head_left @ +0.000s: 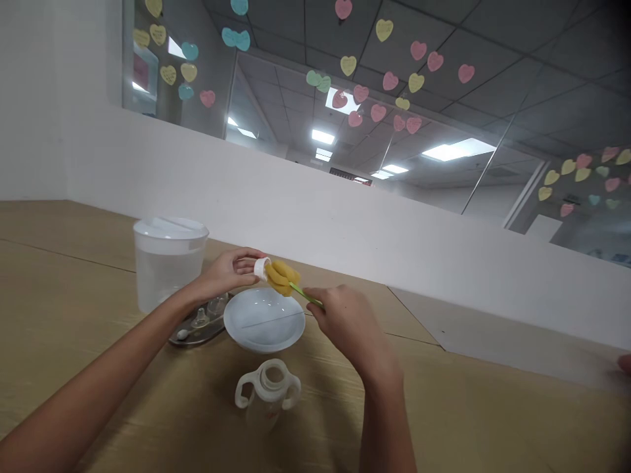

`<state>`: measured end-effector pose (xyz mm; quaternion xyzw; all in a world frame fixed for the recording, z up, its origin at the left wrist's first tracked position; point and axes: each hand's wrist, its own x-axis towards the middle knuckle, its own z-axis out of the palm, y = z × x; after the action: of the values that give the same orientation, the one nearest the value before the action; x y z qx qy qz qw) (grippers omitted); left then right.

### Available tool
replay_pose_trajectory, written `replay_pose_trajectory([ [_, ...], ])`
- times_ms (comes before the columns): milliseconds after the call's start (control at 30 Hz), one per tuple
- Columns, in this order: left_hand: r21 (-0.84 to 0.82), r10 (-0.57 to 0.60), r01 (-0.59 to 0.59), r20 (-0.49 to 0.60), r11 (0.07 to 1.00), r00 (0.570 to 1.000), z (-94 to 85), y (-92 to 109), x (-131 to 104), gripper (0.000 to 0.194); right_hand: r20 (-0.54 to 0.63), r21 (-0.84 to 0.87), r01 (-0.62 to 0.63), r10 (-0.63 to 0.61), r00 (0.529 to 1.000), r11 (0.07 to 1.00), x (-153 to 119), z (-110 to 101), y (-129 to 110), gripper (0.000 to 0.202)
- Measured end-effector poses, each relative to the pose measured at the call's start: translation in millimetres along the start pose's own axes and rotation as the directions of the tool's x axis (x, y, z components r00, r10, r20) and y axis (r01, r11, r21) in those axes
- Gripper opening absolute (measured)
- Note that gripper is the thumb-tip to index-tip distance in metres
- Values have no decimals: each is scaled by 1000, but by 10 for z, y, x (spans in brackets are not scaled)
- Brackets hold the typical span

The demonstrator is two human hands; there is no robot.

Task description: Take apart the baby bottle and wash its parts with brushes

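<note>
Between the fingertips of my left hand (240,268) is a white ring-shaped bottle collar (261,269), tilted on its side. My right hand (344,320) grips the green handle of a sponge brush (283,276), whose yellow sponge head touches the collar's opening. Both are held above a white bowl (265,320). Nearer to me, a baby bottle (269,393) with two side handles stands upright with its mouth uncovered. Behind my left forearm, a metal tray (197,338) carries a clear bottle nipple (200,318), a small white-tipped brush (183,334) and another clear piece, partly hidden.
A lidded, clear plastic bucket (170,263) with liquid in it stands at the back left. A white wall (315,210) with windows above closes off the wooden table (473,407). At the far right edge, part of another person's hand (626,363) shows.
</note>
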<state>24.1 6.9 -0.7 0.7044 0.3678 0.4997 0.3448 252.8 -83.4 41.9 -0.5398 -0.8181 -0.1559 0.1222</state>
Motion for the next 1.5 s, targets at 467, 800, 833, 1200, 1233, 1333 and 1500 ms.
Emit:
replay_pose_trajectory([
  [467,-104,-201,209,79,972,976,1,123,-29,51,-128,49,136,-129,983,989,-2,5,15,23],
  [800,91,115,-114,-1,989,993,-31,211,-62,54,-145,253,161,-128,981,954,-39,12,151,24],
  [833,149,176,-168,-40,974,984,-38,208,-54,51,-136,264,145,-112,984,953,-35,13,160,24],
  [1200,729,230,-37,-167,684,959,-88,179,-77,70,-132,223,80,-51,990,972,-24,-24,2,24],
  [1233,745,229,-37,-158,666,961,-67,184,-82,74,-117,202,80,-57,991,976,5,-11,-32,25],
  [1333,773,207,-20,-145,634,968,-1,233,-101,79,-90,126,19,-7,996,992,94,35,-90,28],
  [1500,792,163,20,-150,610,975,52,342,-136,87,-115,139,6,10,993,990,119,56,-117,30],
])
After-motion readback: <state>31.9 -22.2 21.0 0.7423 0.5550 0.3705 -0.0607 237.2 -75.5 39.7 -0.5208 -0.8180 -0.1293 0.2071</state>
